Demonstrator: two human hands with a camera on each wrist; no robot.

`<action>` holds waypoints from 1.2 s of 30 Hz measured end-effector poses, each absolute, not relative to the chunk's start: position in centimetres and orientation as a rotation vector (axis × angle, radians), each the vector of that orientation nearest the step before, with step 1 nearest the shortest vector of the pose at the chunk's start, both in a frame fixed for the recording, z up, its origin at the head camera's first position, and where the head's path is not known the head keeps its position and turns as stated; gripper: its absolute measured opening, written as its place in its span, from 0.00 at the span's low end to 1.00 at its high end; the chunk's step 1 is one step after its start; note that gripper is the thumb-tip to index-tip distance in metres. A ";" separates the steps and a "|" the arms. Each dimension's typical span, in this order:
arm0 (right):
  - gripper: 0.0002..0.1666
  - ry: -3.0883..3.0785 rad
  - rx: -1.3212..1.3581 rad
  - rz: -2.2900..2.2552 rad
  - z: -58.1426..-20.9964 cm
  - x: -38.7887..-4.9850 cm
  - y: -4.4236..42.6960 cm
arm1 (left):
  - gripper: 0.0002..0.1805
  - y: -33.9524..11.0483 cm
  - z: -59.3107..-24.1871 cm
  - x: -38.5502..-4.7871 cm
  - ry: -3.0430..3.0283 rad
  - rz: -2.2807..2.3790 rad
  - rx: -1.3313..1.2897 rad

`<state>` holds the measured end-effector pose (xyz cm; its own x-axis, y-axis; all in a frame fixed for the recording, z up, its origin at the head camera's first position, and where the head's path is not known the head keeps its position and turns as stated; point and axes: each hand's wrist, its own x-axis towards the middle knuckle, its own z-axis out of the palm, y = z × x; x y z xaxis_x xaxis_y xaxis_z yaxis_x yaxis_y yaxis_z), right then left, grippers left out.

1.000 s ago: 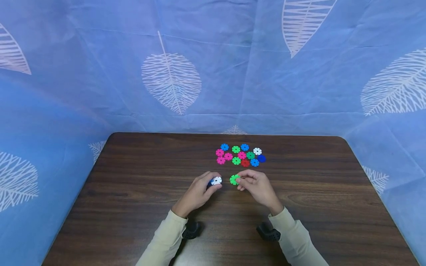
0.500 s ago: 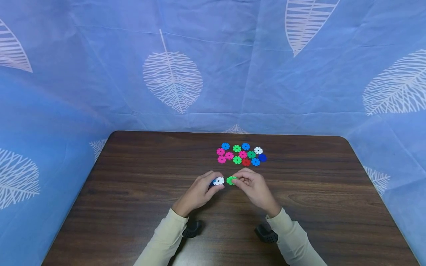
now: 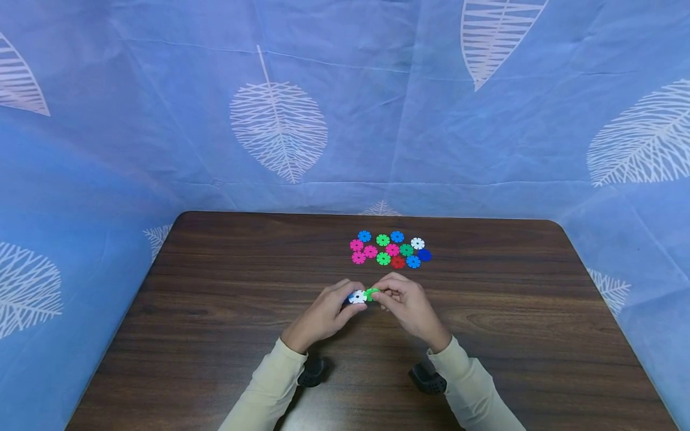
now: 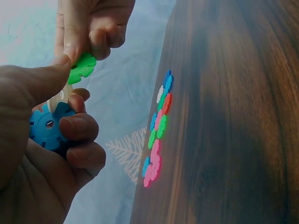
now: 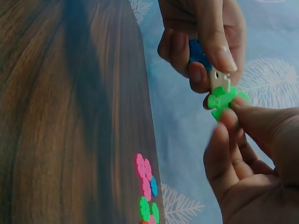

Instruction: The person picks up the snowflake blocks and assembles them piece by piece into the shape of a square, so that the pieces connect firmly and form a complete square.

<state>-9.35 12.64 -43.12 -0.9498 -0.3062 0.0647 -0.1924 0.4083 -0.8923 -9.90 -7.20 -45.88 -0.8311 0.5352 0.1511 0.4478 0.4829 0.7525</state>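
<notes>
Green disc (image 5: 221,100) in the right hand (image 3: 406,303) touches 1 white disc (image 3: 357,297).

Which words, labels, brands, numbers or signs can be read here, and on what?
No text can be read anywhere.
Held green disc, white disc, blue disc, and loose discs: any fine marking is too small or blurred to read.
Blue backdrop: leaf patterns only, no lettering.

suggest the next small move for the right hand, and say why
Probably the right hand should press the green disc into the white disc, notch to notch: their notched edges appear to meet, while the left hand holds the white one and a blue disc.
</notes>
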 end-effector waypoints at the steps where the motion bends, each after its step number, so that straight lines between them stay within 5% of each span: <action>1: 0.07 2.529 -0.451 -1.605 -43.6 -9.5 12.8 | 0.15 -7.2 -45.9 -9.9 2.614 1.276 0.874; 36: 0.12 2.389 -0.477 -1.692 -46.1 -9.6 13.0 | 0.13 -8.0 -46.4 -9.8 2.585 1.326 0.931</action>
